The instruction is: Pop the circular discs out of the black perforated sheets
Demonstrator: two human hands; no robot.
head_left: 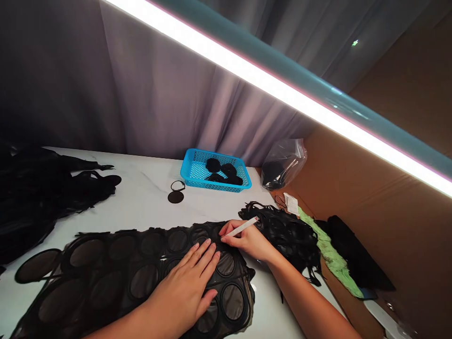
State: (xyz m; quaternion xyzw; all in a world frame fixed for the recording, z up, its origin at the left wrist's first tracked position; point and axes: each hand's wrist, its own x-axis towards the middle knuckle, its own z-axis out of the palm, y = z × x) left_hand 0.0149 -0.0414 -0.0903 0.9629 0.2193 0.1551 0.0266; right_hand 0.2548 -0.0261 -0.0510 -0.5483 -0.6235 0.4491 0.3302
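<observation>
A dark, see-through sheet (145, 279) with rows of raised black rings lies across the white table. My left hand (192, 287) rests flat on it, fingers stretched out and thumb apart. To its right, my right hand (245, 240) pinches a slim white pen-like tool (243, 226) near the sheet's far right corner. The tool's tip is hidden by my fingers, so whether it touches the sheet I cannot tell. Beside my right wrist sits a tangled heap of black ringed scraps (289, 235). One dark disc (38, 266) sticks out past the sheet's left edge.
Near the grey curtain (158, 94) stands a blue basket (219, 185) holding several black discs. A loose dark disc (175, 197) and a thin ring (178, 185) lie left of it. Black material (45, 193) is piled at left. A clear bag (284, 162) and green cloth (330, 254) line the right.
</observation>
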